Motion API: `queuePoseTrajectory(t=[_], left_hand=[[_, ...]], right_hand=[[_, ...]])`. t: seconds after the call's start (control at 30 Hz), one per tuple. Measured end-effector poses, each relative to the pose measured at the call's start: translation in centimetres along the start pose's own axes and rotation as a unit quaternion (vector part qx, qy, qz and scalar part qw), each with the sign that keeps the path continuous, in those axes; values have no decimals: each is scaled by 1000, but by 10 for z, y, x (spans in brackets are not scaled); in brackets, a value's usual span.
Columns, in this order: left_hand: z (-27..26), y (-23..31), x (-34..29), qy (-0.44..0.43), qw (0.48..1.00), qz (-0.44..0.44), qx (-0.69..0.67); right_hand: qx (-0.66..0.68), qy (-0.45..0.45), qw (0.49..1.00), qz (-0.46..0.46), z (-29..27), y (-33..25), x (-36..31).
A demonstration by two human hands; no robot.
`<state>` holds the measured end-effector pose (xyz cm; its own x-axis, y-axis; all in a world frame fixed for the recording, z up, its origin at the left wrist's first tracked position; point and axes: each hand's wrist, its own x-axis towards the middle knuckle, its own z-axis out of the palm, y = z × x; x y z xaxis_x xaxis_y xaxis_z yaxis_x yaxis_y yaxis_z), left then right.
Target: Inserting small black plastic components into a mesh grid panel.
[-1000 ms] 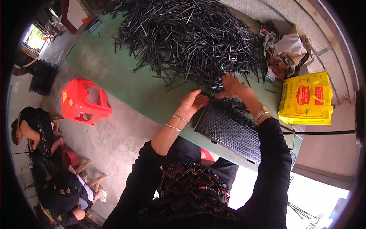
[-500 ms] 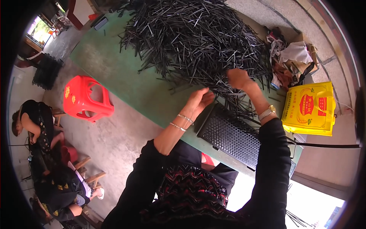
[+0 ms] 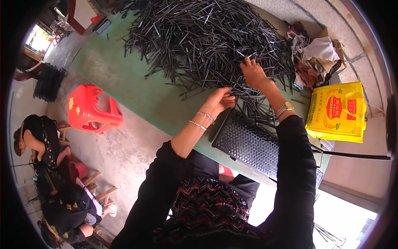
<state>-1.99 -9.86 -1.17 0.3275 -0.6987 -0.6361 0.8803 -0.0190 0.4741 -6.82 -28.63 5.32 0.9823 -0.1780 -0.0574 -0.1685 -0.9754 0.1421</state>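
A big heap of thin black strips (image 3: 199, 37) covers the far part of the green table (image 3: 103, 62). My right hand (image 3: 253, 75), with a watch on its wrist, is open, fingers spread over the heap's near right side and touching strips. At the heap's near edge is my left hand (image 3: 219, 101), two bracelets on its wrist. Its fingers are curled and close to the thumb; whatever they hold is hidden. Just beneath both hands lies a black perforated tray (image 3: 248, 143) at the table's near edge, with loose strips over its far side.
To the right stands a yellow bag (image 3: 336, 112), with a cardboard box of scraps (image 3: 319, 58) behind it. A red plastic stool (image 3: 93, 110) is beyond the table's left edge. Other people (image 3: 39, 137) sit bent over at the far left. A dark rod reaches rightward below the bag.
My right hand has gone from a closed shape to spread fingers and shifted slightly left and up over the heap. My left hand has moved slightly right and up.
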Motion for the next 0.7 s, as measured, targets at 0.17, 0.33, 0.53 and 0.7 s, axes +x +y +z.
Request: queuePoseTrajectory(t=[0.17, 0.33, 0.53, 0.7], left_hand=[[-20, -10, 24, -40, 997, -18, -61], [-10, -19, 1, -24, 999, -3, -37], [-9, -14, -1, -36, 999, -33, -4], [-4, -18, 18, -34, 999, -24, -2]], right_hand=[[1, -25, 998, -55, -8, -7, 1], [-1, -99, 995, -21, -15, -14, -23], [77, -174, 981, -35, -23, 7, -34], [91, -190, 978, -18, -20, 6, -56]])
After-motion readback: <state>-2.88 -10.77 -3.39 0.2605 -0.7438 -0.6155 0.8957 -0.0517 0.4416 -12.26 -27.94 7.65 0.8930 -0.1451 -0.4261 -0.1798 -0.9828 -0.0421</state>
